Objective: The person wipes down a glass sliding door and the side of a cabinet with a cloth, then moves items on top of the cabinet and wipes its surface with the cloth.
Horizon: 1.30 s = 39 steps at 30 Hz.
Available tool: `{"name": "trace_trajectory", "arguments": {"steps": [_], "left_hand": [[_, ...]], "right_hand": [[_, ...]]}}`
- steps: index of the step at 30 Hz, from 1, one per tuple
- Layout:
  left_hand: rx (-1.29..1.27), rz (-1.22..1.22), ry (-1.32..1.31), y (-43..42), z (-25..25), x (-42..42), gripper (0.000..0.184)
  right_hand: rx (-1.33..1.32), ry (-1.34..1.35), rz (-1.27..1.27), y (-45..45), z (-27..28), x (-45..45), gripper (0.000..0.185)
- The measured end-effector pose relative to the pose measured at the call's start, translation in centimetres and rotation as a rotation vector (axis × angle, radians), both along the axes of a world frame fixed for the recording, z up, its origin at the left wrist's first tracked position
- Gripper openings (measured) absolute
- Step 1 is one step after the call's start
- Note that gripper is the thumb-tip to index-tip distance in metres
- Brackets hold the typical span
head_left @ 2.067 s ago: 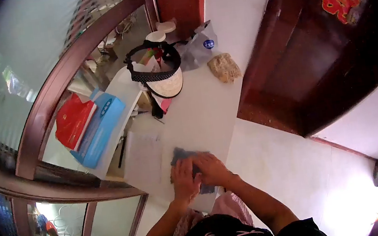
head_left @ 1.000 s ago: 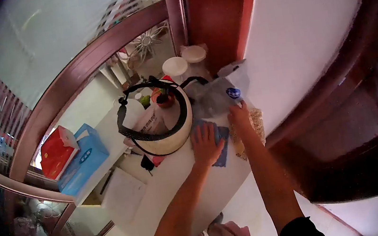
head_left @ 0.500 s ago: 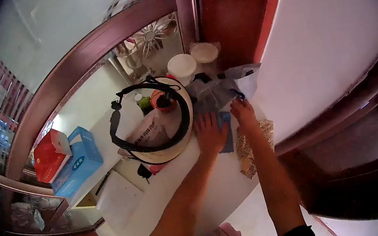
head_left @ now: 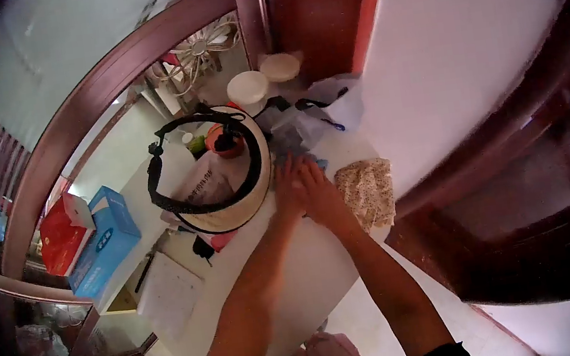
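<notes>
My left hand (head_left: 290,190) and my right hand (head_left: 318,189) lie side by side, touching, on a blue-grey cloth (head_left: 319,165) on the white table. Their fingers point forward, stretched over the cloth, and cover most of it. Left of them is a large sun visor (head_left: 261,185) with a black band. A patterned beige cloth (head_left: 366,185) lies to the right of my right hand. Beyond the fingertips are a crumpled translucent plastic bag (head_left: 303,125) and a small dark-blue item (head_left: 333,125).
Two round tubs with pale lids, a white one (head_left: 248,89) and a cream one (head_left: 280,67), stand at the back. A blue box (head_left: 109,237), a red box (head_left: 66,235) and white paper (head_left: 170,290) are at left. A white wall (head_left: 456,54) bounds the right.
My right hand has left the small dark-blue item by the bag and come down beside my left hand. The blue-grey cloth shows less, farther forward. The view has shifted slightly.
</notes>
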<state>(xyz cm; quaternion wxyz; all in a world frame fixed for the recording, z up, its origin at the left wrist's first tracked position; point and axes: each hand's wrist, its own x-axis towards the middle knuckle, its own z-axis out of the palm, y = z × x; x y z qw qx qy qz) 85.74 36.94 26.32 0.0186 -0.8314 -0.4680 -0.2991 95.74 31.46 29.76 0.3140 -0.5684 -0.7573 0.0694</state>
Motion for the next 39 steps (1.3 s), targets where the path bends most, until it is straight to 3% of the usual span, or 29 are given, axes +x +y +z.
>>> {"name": "trace_trajectory", "arguments": {"steps": [1, 3, 4, 6, 8, 9, 11, 13, 15, 19, 22, 24, 25, 29, 35, 39], "left_hand": [[0.007, -0.033, -0.002, -0.9, 0.2, -0.3, 0.039], [-0.453, -0.175, -0.519, -1.1, -2.1, -2.0, 0.031], [-0.546, -0.120, -0.722, -2.3, -1.9, -2.1, 0.027], [-0.655, -0.009, -1.193, -4.6, -1.3, -2.3, 0.021], [-0.542, 0.109, -1.164, -7.8, 4.1, -1.8, 0.023], [-0.075, 0.059, -0.724, -8.7, 7.6, -0.5, 0.025], [-0.001, -0.297, -0.418, -9.6, 10.1, 2.0, 0.030], [-0.222, -0.477, -0.016, -10.3, 9.8, 5.6, 0.038], [-0.131, -0.455, 0.083, -11.4, 7.2, 7.0, 0.042], [-0.178, -0.517, 0.057, -7.1, 0.8, 8.1, 0.043], [-0.337, -0.446, 0.125, -3.5, 1.0, 6.0, 0.037], [0.011, -0.266, 0.050, -1.5, 0.8, 4.3, 0.033], [0.055, -0.219, 0.043, -0.6, 1.3, 3.6, 0.031], [-0.035, -0.144, 0.084, 1.2, 4.5, 1.9, 0.027], [-0.042, -0.088, 0.185, 5.0, -1.9, 2.8, 0.047], [-0.134, -0.037, 0.084, 2.9, -0.3, 3.4, 0.060]], "right_hand": [[0.008, -0.149, 0.045, -0.4, 0.1, 0.2, 0.049], [-0.019, -0.336, 0.069, -1.0, 0.5, 0.4, 0.049], [-0.055, -0.376, 0.048, -1.3, 0.9, 0.3, 0.049], [-0.212, -0.228, -0.122, -2.6, 1.2, -0.9, 0.048], [-0.025, -0.290, -0.156, -3.7, -0.8, -1.0, 0.048], [0.067, -0.324, -0.168, -4.3, -2.5, -1.3, 0.049], [0.106, -0.074, -0.233, -4.7, -10.5, -3.9, 0.050], [0.133, -0.132, -0.187, -7.7, -7.8, -4.4, 0.048], [0.081, -0.174, -0.123, -11.7, -3.6, -4.3, 0.046], [-0.058, -0.182, -0.057, -17.2, 0.2, -2.6, 0.041], [-0.026, -0.270, -0.025, -19.1, 1.1, 0.0, 0.040], [-0.085, -0.206, -0.095, -18.7, 1.0, 0.9, 0.041], [-0.114, -0.172, -0.132, -18.1, 1.0, 1.1, 0.042], [-0.022, -0.225, -0.279, -13.1, 0.6, 2.6, 0.049], [0.047, -0.283, -0.331, -1.5, -2.0, 7.5, 0.051], [-0.037, -0.307, -0.380, 4.4, -1.6, 10.5, 0.053]]}}
